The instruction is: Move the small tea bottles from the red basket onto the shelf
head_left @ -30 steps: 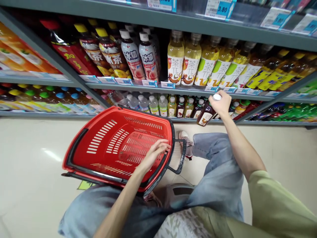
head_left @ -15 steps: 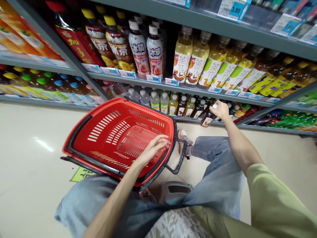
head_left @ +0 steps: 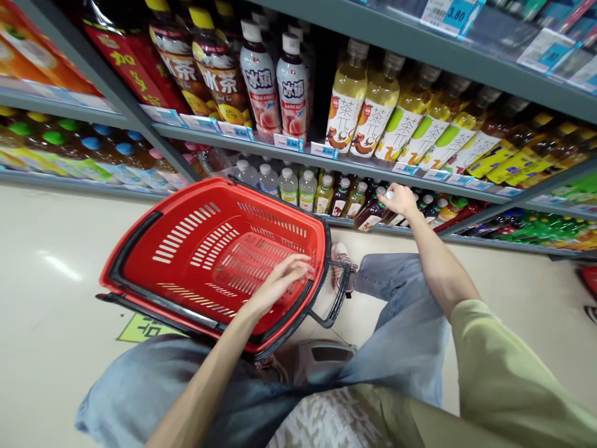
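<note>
My right hand (head_left: 401,200) is closed around the white-capped top of a dark drink bottle (head_left: 370,215), which leans with its base to the left, in front of the bottom shelf. The bottle has a pale label with a picture on it. My left hand (head_left: 283,281) hangs over the right end of a red plastic shopping basket (head_left: 135,249), its fingers loosely stretched out and holding nothing. Whether it touches the basket's wall I cannot tell. Slots pierce the basket's walls and floor, and a black handle (head_left: 336,305) sticks out at its right end.
Bottles of several kinds line the bottom shelf (head_left: 298,188) behind the basket. Above them, the middle shelf (head_left: 261,148) carries tea bottles (head_left: 347,102) and price tags. My jeans-clad knees flank the basket. A green floor sticker (head_left: 144,328) lies by its lower left.
My right hand has moved left with the dark bottle, bringing it closer to the basket. The view has shifted slightly; my left hand stays over the basket.
</note>
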Demonstrator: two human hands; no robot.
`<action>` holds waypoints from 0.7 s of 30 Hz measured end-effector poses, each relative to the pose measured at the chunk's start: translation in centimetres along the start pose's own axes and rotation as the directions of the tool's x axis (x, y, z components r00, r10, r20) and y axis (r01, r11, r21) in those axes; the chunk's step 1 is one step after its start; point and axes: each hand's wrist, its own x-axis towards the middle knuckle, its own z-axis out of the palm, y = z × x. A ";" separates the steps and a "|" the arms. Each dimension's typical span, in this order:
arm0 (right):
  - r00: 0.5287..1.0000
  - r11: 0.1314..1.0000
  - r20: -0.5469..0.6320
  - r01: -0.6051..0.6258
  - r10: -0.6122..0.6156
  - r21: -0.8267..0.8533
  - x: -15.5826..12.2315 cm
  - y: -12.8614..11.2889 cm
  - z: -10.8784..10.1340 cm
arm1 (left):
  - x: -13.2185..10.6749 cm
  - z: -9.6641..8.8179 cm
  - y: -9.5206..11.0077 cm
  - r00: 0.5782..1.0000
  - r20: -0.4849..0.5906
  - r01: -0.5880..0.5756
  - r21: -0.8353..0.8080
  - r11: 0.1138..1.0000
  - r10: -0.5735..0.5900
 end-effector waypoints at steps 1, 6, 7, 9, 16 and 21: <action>1.000 1.000 0.008 -0.002 0.002 -0.006 0.0 0.1 0.0 | -0.1 -0.1 0.0 1.000 -0.003 -0.004 0.005 1.000 0.004; 0.998 0.998 0.055 -0.026 0.030 -0.061 0.0 1.1 0.4 | -0.5 -0.4 -0.2 1.000 0.005 -0.022 0.020 1.000 0.021; 0.997 0.997 0.066 -0.028 0.033 -0.077 0.1 1.5 0.6 | -0.6 -0.4 -0.1 1.000 0.005 -0.025 0.028 0.999 0.025; 0.994 0.994 0.097 -0.035 0.045 -0.107 0.2 2.5 1.0 | -0.6 -0.3 0.0 1.000 0.002 -0.028 0.041 0.999 0.028; 0.953 0.980 0.242 -0.157 0.183 -0.121 -0.1 6.1 1.6 | -0.1 0.0 0.4 1.000 0.012 -0.006 0.046 0.999 0.006; 0.903 0.940 0.265 -0.335 0.339 -0.061 -0.6 8.2 1.4 | 0.5 0.2 0.0 1.000 0.028 -0.005 0.058 0.998 0.004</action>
